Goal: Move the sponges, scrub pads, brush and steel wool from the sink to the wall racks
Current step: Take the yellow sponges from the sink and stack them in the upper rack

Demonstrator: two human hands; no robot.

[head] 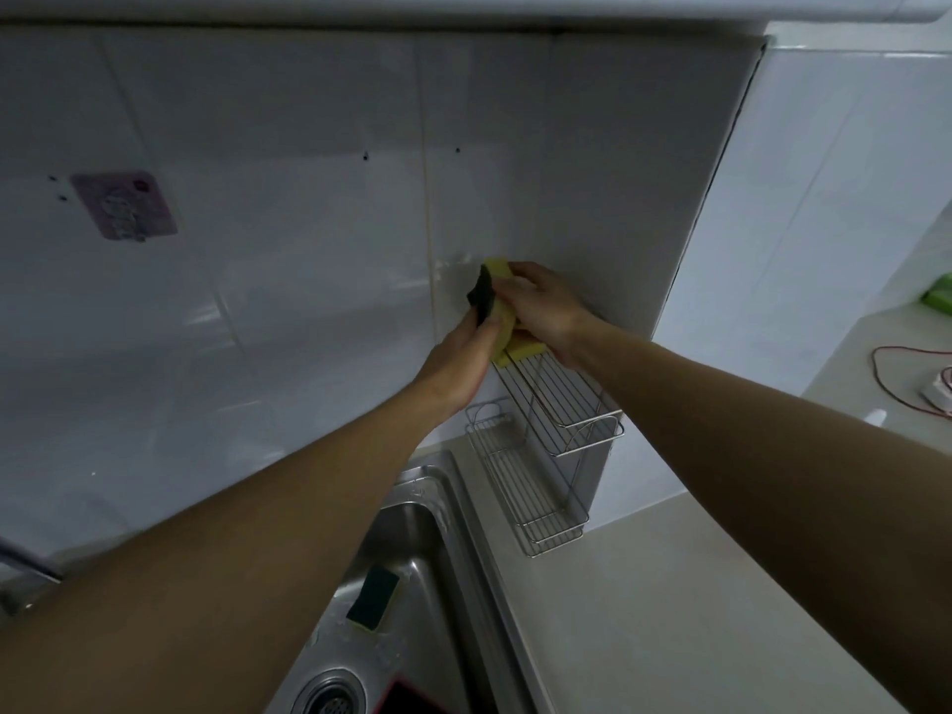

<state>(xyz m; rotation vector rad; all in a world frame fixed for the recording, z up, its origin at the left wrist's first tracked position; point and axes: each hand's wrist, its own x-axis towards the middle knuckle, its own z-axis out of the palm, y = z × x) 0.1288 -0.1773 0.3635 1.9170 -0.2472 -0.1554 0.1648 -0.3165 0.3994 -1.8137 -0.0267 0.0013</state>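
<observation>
Both of my hands are raised to the far end of the upper wire wall rack. My left hand and my right hand together grip a yellow sponge with a dark scrub side, held upright above the rack's far end. Another yellow sponge lies in the rack just below it. A lower wire rack hangs empty beneath. In the steel sink a green scrub pad on a yellow sponge leans against the right wall. Something red shows at the sink bottom.
White tiled wall behind the racks carries a pink adhesive hook. A beige counter runs right of the sink. A red cable, a white plug and a green item lie far right. The drain is at the bottom.
</observation>
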